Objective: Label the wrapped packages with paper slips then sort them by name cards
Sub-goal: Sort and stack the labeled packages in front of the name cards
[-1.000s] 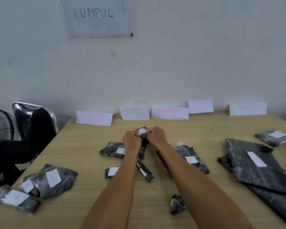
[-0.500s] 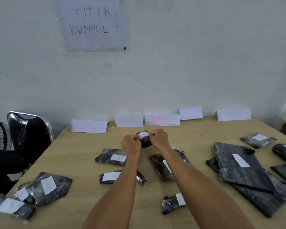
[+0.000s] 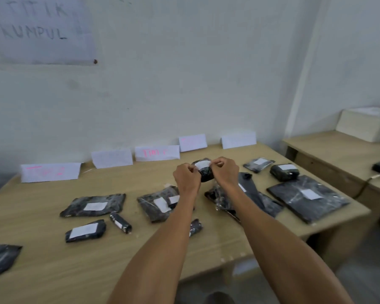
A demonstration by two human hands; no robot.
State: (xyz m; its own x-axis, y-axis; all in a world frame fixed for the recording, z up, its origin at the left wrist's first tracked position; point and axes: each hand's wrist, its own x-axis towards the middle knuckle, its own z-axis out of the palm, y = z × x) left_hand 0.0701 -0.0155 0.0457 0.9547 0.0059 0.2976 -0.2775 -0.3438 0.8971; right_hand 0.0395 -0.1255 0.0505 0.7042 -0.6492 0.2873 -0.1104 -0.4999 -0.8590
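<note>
Light wood desk [image 3: 53, 266] pushed against white wall [image 3: 206, 73], handwritten sign [image 3: 42, 29] up top left. Name cards [image 3: 157, 152] propped in row along far edge. Second desk [image 3: 338, 150] off to right, pale box [image 3: 364, 126] on it. Black wrapped packages [image 3: 93, 205] scattered all over desk, most with white paper on top. Left hand [image 3: 187, 178] and right hand [image 3: 225, 172] both pinching small package [image 3: 206, 175], held up over desk near far edge, slip [image 3: 202, 165] on top.

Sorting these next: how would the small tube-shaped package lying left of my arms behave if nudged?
The tube-shaped package looks round, so it may roll across the table. Its glossy black wrap probably makes it slippery. It seems small, so likely light.
</note>
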